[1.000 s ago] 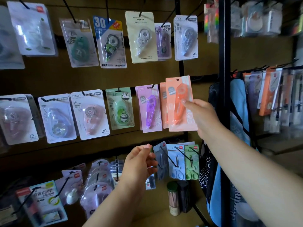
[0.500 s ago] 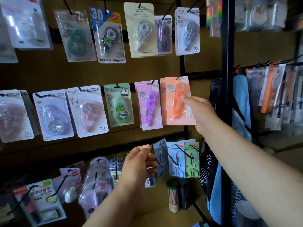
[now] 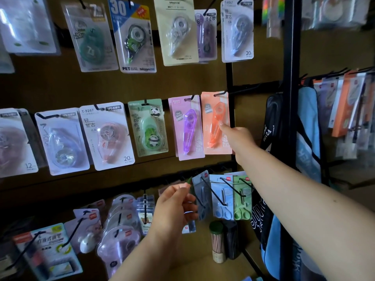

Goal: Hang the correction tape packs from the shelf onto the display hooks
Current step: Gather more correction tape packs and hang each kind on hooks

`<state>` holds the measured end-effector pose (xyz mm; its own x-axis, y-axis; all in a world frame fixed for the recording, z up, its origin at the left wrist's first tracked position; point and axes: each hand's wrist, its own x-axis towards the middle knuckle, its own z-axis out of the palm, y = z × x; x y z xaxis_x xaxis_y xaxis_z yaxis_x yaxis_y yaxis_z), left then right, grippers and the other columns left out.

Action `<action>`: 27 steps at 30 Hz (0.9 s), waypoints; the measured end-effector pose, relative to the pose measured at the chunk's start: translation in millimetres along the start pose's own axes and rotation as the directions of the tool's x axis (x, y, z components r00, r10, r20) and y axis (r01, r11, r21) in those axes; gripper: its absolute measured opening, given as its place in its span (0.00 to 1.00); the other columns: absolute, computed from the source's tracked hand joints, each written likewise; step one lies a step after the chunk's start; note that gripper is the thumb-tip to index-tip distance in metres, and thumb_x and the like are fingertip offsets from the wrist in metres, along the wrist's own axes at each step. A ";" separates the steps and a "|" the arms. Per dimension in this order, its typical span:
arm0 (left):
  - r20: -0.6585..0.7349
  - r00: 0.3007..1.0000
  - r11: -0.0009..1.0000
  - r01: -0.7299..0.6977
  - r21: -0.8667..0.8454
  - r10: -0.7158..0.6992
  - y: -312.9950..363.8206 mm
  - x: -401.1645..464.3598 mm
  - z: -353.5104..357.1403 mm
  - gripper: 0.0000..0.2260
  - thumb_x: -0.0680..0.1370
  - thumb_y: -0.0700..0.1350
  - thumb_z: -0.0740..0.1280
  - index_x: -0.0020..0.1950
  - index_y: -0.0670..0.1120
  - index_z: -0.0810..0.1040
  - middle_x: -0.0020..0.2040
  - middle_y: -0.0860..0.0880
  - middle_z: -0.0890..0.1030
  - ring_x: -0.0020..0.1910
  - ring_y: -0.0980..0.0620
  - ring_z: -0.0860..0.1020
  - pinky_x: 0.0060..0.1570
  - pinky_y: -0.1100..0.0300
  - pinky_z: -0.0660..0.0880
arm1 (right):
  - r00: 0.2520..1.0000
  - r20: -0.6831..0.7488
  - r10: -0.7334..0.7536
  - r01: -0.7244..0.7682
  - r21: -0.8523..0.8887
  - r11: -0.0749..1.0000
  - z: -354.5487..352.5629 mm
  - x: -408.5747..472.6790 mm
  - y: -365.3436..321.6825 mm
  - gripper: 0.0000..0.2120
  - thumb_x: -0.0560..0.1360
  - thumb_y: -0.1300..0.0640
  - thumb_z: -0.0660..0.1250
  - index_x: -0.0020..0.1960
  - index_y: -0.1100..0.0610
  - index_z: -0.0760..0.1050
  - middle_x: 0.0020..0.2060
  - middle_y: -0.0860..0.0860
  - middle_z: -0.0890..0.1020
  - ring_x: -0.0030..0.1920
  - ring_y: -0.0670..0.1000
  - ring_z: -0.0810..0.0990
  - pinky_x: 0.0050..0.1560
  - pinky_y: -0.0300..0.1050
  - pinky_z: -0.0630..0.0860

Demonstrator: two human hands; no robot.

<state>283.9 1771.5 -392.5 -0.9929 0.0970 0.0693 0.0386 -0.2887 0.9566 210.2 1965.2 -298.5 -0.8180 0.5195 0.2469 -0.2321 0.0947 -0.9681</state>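
A brown display wall point(image 3: 60, 86) fills most of the frame, carrying three rows of blister packs on black hooks. A black upright post point(image 3: 292, 57) at the right of the frame divides it from a second rack, with a blue bag point(image 3: 308, 138) hanging just beside the post.

In the middle row, right of centre, the orange correction tape pack point(image 3: 216, 122) hangs from its hook point(image 3: 220, 93) at the row's right end, just beside a purple pack point(image 3: 187, 126). It hangs straight, so it appears already threaded on.

The right hand point(image 3: 237, 136) reaches in from the lower right. One fingertip point(image 3: 221, 124) touches the face of the orange pack, probably to press it back and settle it square; the other fingers are hidden behind the hand, so I cannot tell whether they pinch the card's edge.

The left hand point(image 3: 174, 201) sits at lower centre, in front of the bottom row by the scissor packs point(image 3: 229, 199). Its fingers are curled with thumb and forefinger closed together, and something thin and dark green shows at the tips; whether that is held or merely behind is unclear.

The hanging of this pack looks nearly finished.
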 end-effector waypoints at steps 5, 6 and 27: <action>-0.007 1.000 1.000 0.008 0.018 -0.008 -9.8 2.2 -1.8 0.07 0.82 0.43 0.64 0.46 0.43 0.77 0.31 0.48 0.78 0.26 0.54 0.75 0.25 0.61 0.74 | 0.999 -0.006 0.034 -0.034 -0.027 0.999 -2.5 -8.5 23.9 0.18 0.73 0.38 0.66 0.41 0.55 0.75 0.34 0.51 0.82 0.30 0.48 0.79 0.27 0.39 0.70; -0.009 1.000 1.000 0.014 0.011 -0.014 -12.2 1.7 -0.8 0.07 0.82 0.42 0.64 0.45 0.43 0.77 0.30 0.48 0.77 0.25 0.54 0.74 0.25 0.62 0.73 | 0.999 -0.002 0.036 -0.036 -0.023 0.999 -3.8 -11.6 29.9 0.19 0.73 0.39 0.66 0.42 0.55 0.75 0.33 0.51 0.82 0.29 0.47 0.79 0.27 0.38 0.70; -0.057 0.957 0.842 0.278 0.461 -0.285 -185.0 -9.0 -23.1 0.08 0.81 0.42 0.63 0.42 0.45 0.74 0.35 0.46 0.75 0.27 0.52 0.72 0.25 0.63 0.70 | 0.963 0.048 0.266 -0.212 -0.474 0.854 -64.3 -119.6 263.7 0.19 0.75 0.44 0.66 0.37 0.59 0.75 0.29 0.50 0.80 0.35 0.53 0.80 0.42 0.48 0.75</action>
<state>283.1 1802.0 -576.6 -0.9674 0.1208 -0.2225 -0.1919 0.2234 0.9557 280.7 1982.7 -586.1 -0.8744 0.4849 -0.0176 0.2252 0.3734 -0.8999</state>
